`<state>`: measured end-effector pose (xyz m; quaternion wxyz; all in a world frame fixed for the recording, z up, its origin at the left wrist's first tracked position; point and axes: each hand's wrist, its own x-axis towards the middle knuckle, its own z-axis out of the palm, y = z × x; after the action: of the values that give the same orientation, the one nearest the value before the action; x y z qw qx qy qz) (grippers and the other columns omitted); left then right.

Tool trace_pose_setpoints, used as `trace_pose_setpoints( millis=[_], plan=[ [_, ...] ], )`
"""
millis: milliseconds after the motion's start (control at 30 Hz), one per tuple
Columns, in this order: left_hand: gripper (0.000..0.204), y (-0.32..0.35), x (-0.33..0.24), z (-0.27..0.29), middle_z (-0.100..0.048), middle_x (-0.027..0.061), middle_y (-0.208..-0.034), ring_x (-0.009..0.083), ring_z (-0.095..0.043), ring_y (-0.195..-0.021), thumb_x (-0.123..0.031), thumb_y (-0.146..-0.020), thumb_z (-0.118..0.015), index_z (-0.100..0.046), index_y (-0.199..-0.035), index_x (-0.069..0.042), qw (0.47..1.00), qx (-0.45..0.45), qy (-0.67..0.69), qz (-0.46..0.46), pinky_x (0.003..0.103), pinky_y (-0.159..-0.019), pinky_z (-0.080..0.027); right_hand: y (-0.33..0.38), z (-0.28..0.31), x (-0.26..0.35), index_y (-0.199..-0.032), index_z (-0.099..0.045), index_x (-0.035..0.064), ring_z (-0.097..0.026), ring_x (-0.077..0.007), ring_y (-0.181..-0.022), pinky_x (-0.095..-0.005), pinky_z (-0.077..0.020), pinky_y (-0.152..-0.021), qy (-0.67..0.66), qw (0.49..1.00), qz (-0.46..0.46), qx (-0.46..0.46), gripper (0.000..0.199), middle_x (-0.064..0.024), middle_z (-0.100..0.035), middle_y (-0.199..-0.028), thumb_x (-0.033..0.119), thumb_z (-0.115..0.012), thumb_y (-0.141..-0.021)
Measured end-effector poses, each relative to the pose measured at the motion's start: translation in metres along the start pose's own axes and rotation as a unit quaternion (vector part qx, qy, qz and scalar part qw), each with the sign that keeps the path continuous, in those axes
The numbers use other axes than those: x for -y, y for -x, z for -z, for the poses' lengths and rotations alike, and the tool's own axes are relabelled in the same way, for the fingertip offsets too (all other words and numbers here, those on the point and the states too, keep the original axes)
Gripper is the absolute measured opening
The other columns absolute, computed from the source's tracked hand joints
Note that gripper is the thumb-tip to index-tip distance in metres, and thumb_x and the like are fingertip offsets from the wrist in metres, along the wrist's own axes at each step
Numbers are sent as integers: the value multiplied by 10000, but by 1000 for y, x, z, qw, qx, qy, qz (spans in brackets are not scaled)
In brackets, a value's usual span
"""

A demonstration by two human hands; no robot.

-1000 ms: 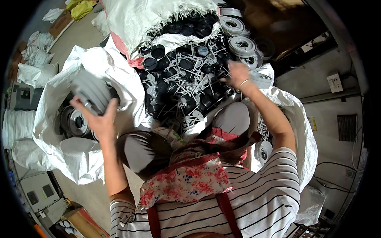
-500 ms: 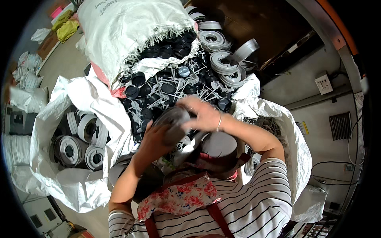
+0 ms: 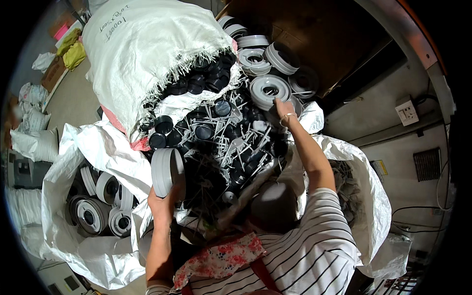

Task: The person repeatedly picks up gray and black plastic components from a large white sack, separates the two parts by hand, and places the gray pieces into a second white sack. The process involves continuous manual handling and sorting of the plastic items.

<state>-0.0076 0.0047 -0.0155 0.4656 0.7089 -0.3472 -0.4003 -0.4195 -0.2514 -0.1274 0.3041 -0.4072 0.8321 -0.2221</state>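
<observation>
My left hand (image 3: 162,199) grips a thick grey plastic ring (image 3: 163,169), held upright on its edge beside the left part of the pile. My right hand (image 3: 284,109) is stretched forward to the stack at the far right, its fingers closed on the near rim of a round grey flanged part (image 3: 270,89). Some of those fingers are hidden by the part. Between my hands spreads a heap of black round caps (image 3: 204,131) mixed with thin grey plastic sprues (image 3: 237,145).
A large white woven sack (image 3: 142,44) lies at the far side, its mouth spilling black caps. An open white sack (image 3: 54,196) at left holds grey rings. Another open sack (image 3: 376,206) at right holds grey scraps. More grey rings (image 3: 281,58) stand behind my right hand.
My hands were together over the heap at a blurred grey round part. They have parted: the left moved left with a ring, the right reached forward to the stacked parts.
</observation>
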Motion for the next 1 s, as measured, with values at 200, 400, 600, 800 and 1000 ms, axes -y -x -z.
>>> trace_pose_setpoints(
  millis=[200, 400, 600, 800, 1000],
  plan=[
    [333, 3, -14, 4, -641, 73, -902, 128, -576, -785, -99, -746, -728, -595, -1020, 36, 998, -36, -32, -34, 261, -737, -459, 119, 22, 13, -1098, -570, -22, -563, -299, -1053, -356, -428, -934, -63, 920, 311, 230, 509, -216, -604, -1091, 402, -596, -818],
    [362, 0, -14, 8, -628, 72, -942, 132, -570, -824, -105, -758, -731, -581, -1057, 34, 995, -66, -7, -76, 263, -783, -448, 72, 29, 82, -1142, -540, 13, -487, -332, -1149, -427, -395, -946, 206, 891, 400, 58, 577, -209, -548, -1161, 445, -648, -775],
    [387, -11, -7, 6, -626, 78, -937, 144, -571, -811, -82, -743, -736, -569, -1068, 46, 994, -85, 6, -63, 275, -782, -451, -72, 1, 125, -1273, -483, 161, -237, -278, -1357, -657, -207, -986, 535, 726, 406, -147, 540, -115, -328, -1423, 238, -625, -758],
    [383, -20, 3, 7, -613, 68, -940, 135, -558, -823, -77, -743, -737, -564, -1064, 39, 995, -89, -3, -42, 266, -790, -436, -78, -20, 117, -956, -679, 190, -378, -220, -1170, -493, -353, -815, 534, 732, 400, -138, 219, 25, -522, -1120, 225, -594, -757],
    [361, -5, -13, -2, -614, 61, -933, 137, -547, -818, -104, -758, -731, -576, -1060, 21, 993, -82, 8, -89, 271, -780, -430, 57, 11, 71, -881, -685, 109, -433, -209, -1051, -430, -346, -802, 457, 751, 467, 94, 301, -7, -525, -1027, 271, -707, -628]
  ],
)
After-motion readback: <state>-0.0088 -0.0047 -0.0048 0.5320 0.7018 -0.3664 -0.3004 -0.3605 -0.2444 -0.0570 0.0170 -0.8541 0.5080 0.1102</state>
